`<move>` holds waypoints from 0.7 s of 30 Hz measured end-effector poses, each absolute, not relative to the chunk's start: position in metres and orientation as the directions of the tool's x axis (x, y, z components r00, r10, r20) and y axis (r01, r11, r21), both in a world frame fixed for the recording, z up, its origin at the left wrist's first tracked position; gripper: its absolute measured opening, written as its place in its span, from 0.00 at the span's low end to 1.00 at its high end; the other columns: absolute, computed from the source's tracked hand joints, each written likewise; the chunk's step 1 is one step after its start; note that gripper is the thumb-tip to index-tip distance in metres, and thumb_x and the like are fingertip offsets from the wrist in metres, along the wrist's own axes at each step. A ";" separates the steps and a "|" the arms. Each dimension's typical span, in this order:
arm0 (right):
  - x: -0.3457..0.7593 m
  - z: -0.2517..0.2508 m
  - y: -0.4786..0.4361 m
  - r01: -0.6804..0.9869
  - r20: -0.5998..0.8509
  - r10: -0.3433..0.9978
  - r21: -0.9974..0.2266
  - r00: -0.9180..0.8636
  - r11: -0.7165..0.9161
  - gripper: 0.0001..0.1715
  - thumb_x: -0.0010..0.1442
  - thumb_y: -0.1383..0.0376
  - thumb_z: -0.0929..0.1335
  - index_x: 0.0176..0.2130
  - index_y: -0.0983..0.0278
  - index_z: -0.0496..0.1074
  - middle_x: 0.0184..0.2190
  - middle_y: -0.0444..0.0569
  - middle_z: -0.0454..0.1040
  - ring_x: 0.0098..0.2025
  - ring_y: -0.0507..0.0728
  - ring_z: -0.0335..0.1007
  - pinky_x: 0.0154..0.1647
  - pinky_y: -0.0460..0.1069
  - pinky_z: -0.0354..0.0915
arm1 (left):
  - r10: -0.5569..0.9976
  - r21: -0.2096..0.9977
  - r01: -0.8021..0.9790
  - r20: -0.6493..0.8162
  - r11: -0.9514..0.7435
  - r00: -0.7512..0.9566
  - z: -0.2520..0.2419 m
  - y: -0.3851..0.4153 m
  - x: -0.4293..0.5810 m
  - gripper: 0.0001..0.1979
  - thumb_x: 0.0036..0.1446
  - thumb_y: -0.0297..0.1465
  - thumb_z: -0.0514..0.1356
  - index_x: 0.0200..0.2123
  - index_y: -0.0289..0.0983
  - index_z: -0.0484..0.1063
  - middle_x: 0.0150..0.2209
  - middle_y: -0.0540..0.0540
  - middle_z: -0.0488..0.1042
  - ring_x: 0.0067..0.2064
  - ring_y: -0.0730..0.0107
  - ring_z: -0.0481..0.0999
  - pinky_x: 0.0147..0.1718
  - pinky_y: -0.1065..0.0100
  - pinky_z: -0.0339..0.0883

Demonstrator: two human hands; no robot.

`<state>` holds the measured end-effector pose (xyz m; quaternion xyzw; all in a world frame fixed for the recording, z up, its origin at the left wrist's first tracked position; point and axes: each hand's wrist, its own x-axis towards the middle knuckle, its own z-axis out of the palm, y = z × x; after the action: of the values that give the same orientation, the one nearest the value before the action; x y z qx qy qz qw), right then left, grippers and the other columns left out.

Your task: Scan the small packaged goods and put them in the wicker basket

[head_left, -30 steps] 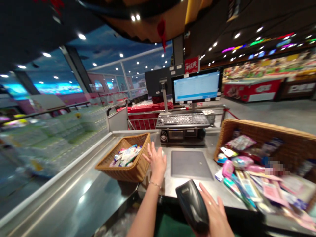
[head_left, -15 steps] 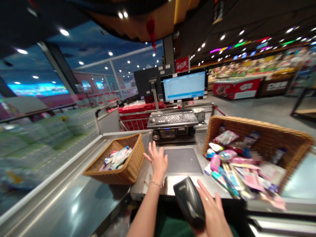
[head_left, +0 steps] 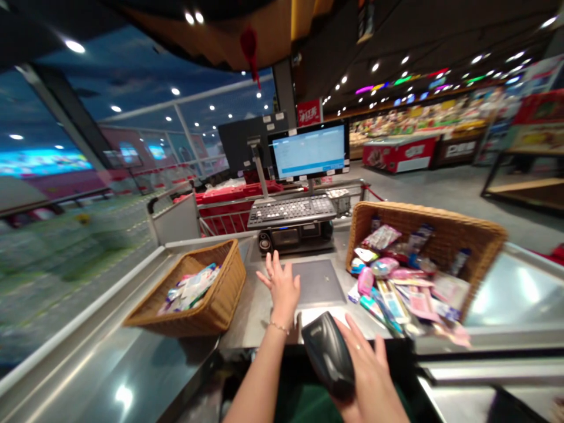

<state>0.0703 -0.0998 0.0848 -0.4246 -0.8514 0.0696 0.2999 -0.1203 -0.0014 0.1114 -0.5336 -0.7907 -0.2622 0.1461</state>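
Note:
My left hand (head_left: 283, 289) hovers over the counter with its fingers spread and nothing in it. A dark flat panel (head_left: 319, 282) set in the counter lies just beyond it. In my right hand (head_left: 365, 367) is a black barcode scanner (head_left: 328, 352), its head tilted up toward the left; the grip is partly hidden behind it. To the right, a wicker basket (head_left: 480, 235) lies tipped, with small packaged goods (head_left: 396, 294) spilling out of its mouth. Left of my left hand stands another wicker basket (head_left: 229, 288) with several packets (head_left: 191, 288) inside.
A keyboard (head_left: 291, 210) and a lit monitor (head_left: 308, 151) stand at the counter's back. Behind them are metal rails and red crates (head_left: 229, 194). A metal counter edge (head_left: 88, 299) runs along the left. A red freezer chest (head_left: 399, 154) sits farther back.
The view has turned to the right, so the baskets, monitor and counter appear shifted left. Both hands keep nearly the same pose, and the scanner stays in my right hand.

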 end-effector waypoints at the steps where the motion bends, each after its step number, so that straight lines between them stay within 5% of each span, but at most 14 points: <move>1: 0.071 0.087 -0.101 0.693 0.443 0.771 -0.366 -0.457 0.621 0.37 0.47 0.71 0.60 0.58 0.68 0.65 0.64 0.60 0.63 0.69 0.71 0.50 0.62 0.77 0.47 | 0.772 0.257 0.923 0.508 0.287 -0.382 0.110 -0.001 -0.118 0.16 0.54 0.29 0.62 0.47 0.41 0.74 0.69 0.37 0.53 0.71 0.45 0.44 0.61 0.27 0.34; 12: 0.084 0.087 -0.100 0.746 0.408 0.798 -0.327 -0.442 0.580 0.41 0.45 0.72 0.61 0.59 0.71 0.64 0.66 0.61 0.59 0.69 0.71 0.49 0.61 0.78 0.47 | 0.831 0.234 0.949 0.468 0.209 -0.299 0.103 0.006 -0.083 0.18 0.54 0.30 0.62 0.50 0.41 0.73 0.70 0.37 0.51 0.71 0.45 0.43 0.61 0.27 0.37; 21: 0.095 0.088 -0.099 0.784 0.393 0.828 -0.322 -0.399 0.531 0.34 0.50 0.71 0.59 0.56 0.70 0.69 0.65 0.58 0.61 0.68 0.71 0.53 0.59 0.77 0.52 | 0.863 0.242 0.958 0.441 0.150 -0.247 0.101 0.013 -0.058 0.17 0.54 0.30 0.62 0.49 0.41 0.73 0.70 0.37 0.51 0.71 0.44 0.43 0.61 0.27 0.38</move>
<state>0.0952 -0.0994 0.0880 -0.4823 -0.8354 0.0427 0.2600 -0.0578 0.0126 0.1013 -0.6056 -0.7519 -0.2410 0.0992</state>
